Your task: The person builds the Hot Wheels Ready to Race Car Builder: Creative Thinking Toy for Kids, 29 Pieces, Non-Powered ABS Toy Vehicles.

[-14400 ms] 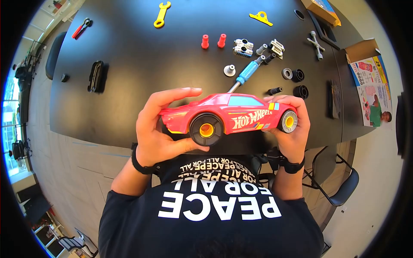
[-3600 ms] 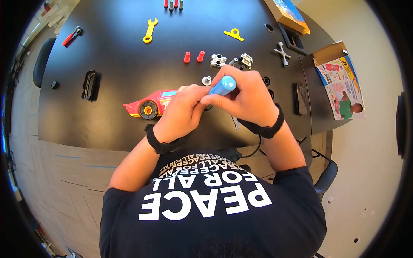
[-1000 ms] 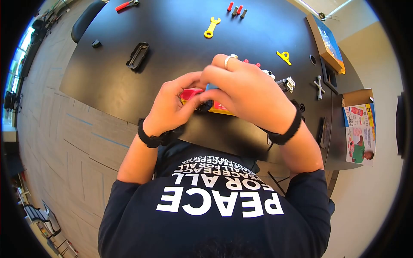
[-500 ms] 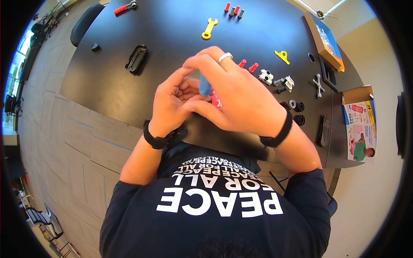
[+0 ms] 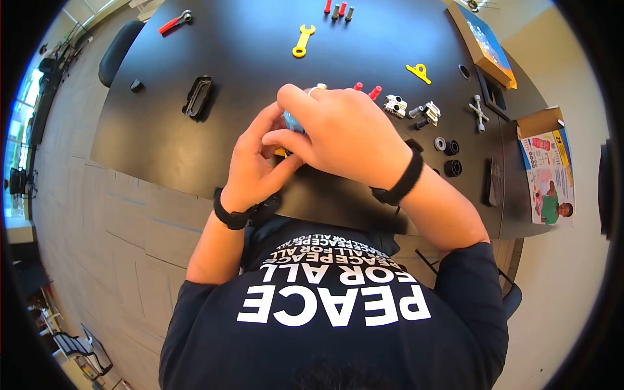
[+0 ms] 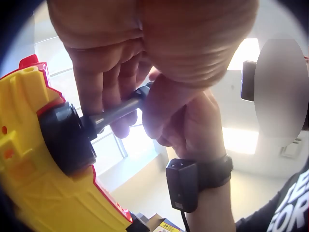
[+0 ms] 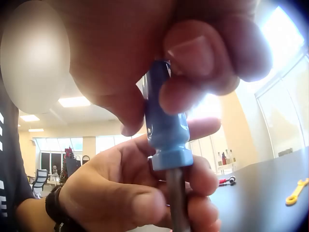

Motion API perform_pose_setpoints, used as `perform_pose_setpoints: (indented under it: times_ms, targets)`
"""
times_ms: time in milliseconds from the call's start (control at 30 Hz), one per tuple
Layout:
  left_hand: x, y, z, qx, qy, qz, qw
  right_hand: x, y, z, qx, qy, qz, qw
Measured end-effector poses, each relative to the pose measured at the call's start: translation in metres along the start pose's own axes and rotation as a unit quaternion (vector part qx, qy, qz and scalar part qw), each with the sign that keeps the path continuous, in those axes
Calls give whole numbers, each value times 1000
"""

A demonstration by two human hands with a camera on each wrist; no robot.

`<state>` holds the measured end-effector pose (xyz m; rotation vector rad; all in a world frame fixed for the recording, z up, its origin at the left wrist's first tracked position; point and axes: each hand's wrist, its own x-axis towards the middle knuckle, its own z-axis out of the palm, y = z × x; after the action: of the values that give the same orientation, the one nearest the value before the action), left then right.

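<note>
My right hand [image 5: 351,127] grips the blue handle of a screwdriver [image 7: 166,123] from above. Curled around the screwdriver's metal shaft and collar are the fingers and thumb of my left hand [image 5: 253,159]. In the left wrist view the shaft reaches the hub of a black wheel [image 6: 65,140] on the red-and-yellow toy car [image 6: 21,154], whose yellow side faces that camera. From the head view both hands cover nearly all of the car; only a small yellow patch shows between them.
Right of the hands lie silver engine blocks [image 5: 395,105], red bolts [image 5: 375,92] and black wheel rims [image 5: 453,168]. A yellow wrench [image 5: 303,41] and several standing bolts are farther back. A black frame-like part [image 5: 197,97] lies left; a cardboard box [image 5: 546,169] stands far right.
Earlier both hands held the car up while the screwdriver lay on the table; later the right hand took the screwdriver. Over the last second the right hand shifted left and the handle tilted.
</note>
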<state>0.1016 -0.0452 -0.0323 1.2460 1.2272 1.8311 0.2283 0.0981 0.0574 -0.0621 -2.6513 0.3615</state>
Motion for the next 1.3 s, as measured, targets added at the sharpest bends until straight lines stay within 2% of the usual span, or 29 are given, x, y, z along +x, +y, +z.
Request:
perform_pose_setpoints:
  times_ms: [67,133,200,267,300,367,467,600,667,733,767,800,867,900,933,1000,1033,1067,1167,1200,1267,1300]
  targets:
    - [2,-8,-6,156,13,23,987,-3,-1,-3,28,19,-4,999]
    - [-1,-9,-7,122,1,11,992,-3,-1,-6,89,55,-19,994]
    - [-4,-11,-10,89,-15,-4,996,-4,3,-5,138,34,-17,990]
    - [-4,-14,-18,165,-64,37,983,-5,9,0,152,22,-34,988]
    - [-3,-14,-18,165,-70,38,983,-5,9,-2,149,26,-30,988]
    - [-1,-9,-15,150,-51,-48,986,-5,10,-6,168,11,30,985]
    - [-2,-13,-10,130,-43,-16,991,-11,15,3,130,71,28,989]
    - [-1,-19,-3,132,-44,13,990,-15,17,7,128,50,61,989]
    - [-1,-14,2,128,-25,-10,991,-22,14,-5,121,80,42,988]
    - [0,-7,9,122,-29,-4,992,-36,9,-35,185,147,84,968]
    - [-1,-4,11,116,-34,2,993,-49,13,-47,180,215,81,957]
    - [-2,-3,11,116,-31,4,993,-62,16,-53,263,294,89,915]
    - [-4,0,7,265,-80,91,957,-111,30,-67,392,334,127,848]
    - [0,6,6,333,-92,131,929,-119,28,-69,405,351,100,838]
    - [3,12,5,332,-95,132,929,-128,26,-66,403,354,102,838]
    - [8,24,6,450,-128,129,874,-152,22,-55,339,373,256,825]
    - [12,27,10,466,-145,120,865,-172,25,-49,365,322,274,829]
    - [16,28,20,463,-152,122,865,-184,21,-45,383,294,320,815]
    - [24,21,57,583,-242,100,769,-205,20,-31,299,216,420,829]
    - [22,8,65,583,-244,106,767,-208,21,-28,297,222,419,829]
    - [22,-16,75,676,-230,100,693,-211,22,-22,225,206,430,850]
    - [27,-22,77,688,-240,89,679,-214,21,-22,234,198,435,847]
